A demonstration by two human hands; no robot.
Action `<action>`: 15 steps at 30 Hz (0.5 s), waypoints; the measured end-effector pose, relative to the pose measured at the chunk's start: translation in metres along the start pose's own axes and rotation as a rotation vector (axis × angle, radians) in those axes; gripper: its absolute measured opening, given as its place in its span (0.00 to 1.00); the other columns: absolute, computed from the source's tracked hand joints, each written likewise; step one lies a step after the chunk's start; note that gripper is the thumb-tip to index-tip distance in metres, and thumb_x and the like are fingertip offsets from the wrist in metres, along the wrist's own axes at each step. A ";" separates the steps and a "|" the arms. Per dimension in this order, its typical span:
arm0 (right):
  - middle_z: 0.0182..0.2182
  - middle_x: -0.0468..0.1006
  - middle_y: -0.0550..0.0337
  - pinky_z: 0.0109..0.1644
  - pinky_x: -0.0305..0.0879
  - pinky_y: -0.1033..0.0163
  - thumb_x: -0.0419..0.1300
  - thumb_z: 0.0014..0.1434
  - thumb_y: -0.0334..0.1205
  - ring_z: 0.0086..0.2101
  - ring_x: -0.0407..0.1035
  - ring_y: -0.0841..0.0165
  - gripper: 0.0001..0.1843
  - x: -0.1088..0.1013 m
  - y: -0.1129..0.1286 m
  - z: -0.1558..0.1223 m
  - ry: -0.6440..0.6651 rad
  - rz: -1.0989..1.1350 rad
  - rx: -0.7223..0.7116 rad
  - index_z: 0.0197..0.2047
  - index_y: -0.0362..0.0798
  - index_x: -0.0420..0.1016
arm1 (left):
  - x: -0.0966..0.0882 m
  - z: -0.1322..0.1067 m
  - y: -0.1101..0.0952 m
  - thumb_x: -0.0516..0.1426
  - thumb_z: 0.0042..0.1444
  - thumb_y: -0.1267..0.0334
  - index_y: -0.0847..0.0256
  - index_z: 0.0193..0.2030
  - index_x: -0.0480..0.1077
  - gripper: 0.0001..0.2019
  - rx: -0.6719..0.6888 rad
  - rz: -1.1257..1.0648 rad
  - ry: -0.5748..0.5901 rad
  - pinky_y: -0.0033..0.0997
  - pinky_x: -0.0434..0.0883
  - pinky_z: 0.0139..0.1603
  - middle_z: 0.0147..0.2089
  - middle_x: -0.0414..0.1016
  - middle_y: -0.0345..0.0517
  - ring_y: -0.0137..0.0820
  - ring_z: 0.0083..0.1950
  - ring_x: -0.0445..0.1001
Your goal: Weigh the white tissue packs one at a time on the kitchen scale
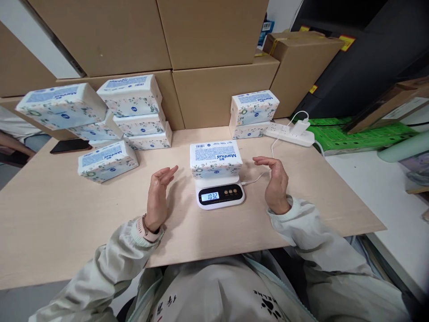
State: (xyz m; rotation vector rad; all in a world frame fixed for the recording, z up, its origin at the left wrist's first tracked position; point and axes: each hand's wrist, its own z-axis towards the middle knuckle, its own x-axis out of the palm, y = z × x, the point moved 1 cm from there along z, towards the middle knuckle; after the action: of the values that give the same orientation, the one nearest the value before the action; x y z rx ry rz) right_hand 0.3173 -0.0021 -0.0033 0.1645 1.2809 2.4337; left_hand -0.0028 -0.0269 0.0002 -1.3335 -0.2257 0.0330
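A tissue pack [215, 158] marked Manhua rests on a small white scale [220, 195] whose display reads 103.2. My left hand [158, 197] hovers open to the left of the scale, fingers stretched out, touching nothing. My right hand [275, 182] hovers open on the scale's right side, palm turned inward, also apart from the pack. A pale watch sits on my left wrist.
Several tissue packs [131, 94] are piled at the table's far left, one lying loose [106, 161]. Two more packs [253, 112] stand at the back right beside a white power strip [290, 133]. A dark phone [69, 145] lies far left. Cardboard boxes [214, 89] line the back.
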 end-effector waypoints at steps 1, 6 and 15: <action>0.46 0.83 0.53 0.62 0.67 0.46 0.45 0.74 0.54 0.52 0.76 0.58 0.24 0.000 0.000 0.000 0.006 -0.005 -0.005 0.43 0.52 0.78 | 0.001 0.000 0.000 0.51 0.68 0.39 0.55 0.55 0.71 0.24 0.003 -0.001 0.003 0.55 0.55 0.75 0.62 0.77 0.55 0.46 0.71 0.69; 0.46 0.83 0.55 0.63 0.66 0.45 0.44 0.75 0.53 0.52 0.76 0.58 0.24 -0.001 -0.001 0.000 0.006 -0.010 -0.015 0.42 0.53 0.78 | 0.005 0.001 -0.001 0.54 0.67 0.39 0.52 0.59 0.74 0.24 0.057 -0.032 0.031 0.55 0.53 0.78 0.67 0.73 0.50 0.48 0.72 0.69; 0.57 0.81 0.54 0.71 0.58 0.39 0.42 0.74 0.59 0.60 0.71 0.56 0.29 -0.003 0.001 0.001 0.149 -0.152 0.100 0.56 0.54 0.78 | 0.011 0.005 -0.001 0.46 0.70 0.35 0.51 0.69 0.70 0.32 -0.034 0.045 0.223 0.50 0.42 0.83 0.77 0.60 0.44 0.42 0.81 0.51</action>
State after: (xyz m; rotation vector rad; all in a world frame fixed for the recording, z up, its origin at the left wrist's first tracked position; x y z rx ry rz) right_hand 0.3197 -0.0030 -0.0016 -0.0865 1.4244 2.2906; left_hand 0.0070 -0.0207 0.0039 -1.3645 -0.0073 -0.0821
